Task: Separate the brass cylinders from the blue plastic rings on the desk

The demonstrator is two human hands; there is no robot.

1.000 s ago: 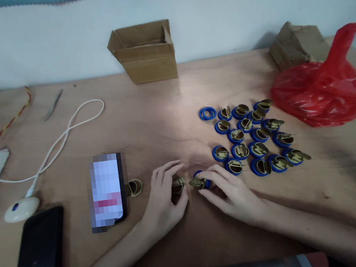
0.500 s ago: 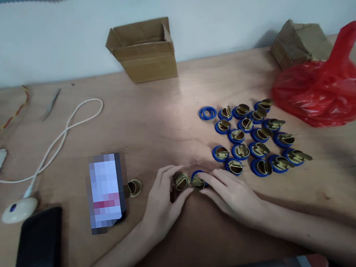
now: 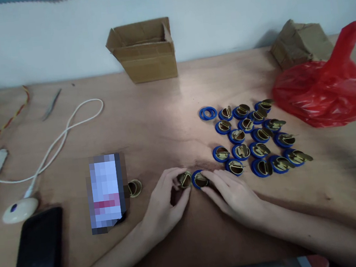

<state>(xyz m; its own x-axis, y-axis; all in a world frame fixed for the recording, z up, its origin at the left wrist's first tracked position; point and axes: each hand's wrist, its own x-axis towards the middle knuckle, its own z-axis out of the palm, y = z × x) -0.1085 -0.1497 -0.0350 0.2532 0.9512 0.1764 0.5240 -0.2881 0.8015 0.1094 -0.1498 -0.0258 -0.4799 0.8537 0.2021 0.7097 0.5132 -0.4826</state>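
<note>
Both forearms are bare to the frame edge (no sleeves); left hand [image 3: 164, 204] and right hand [image 3: 234, 193] ringless, ungloved

Left hand [image 3: 162, 202] pinches brass piece [image 3: 184, 179]; right hand [image 3: 234, 193] holds blue ring [image 3: 199, 179] beside it on table [image 3: 151, 124].

We saw a smooth wooden table [image 3: 151, 124] with a faint sheen, brassy metal fittings [image 3: 185, 179] set in blue plastic rings [image 3: 207, 113], a matt cardboard box [image 3: 143, 51], a glossy red plastic bag [image 3: 322, 90] and a glossy black phone [image 3: 37, 259].
</note>
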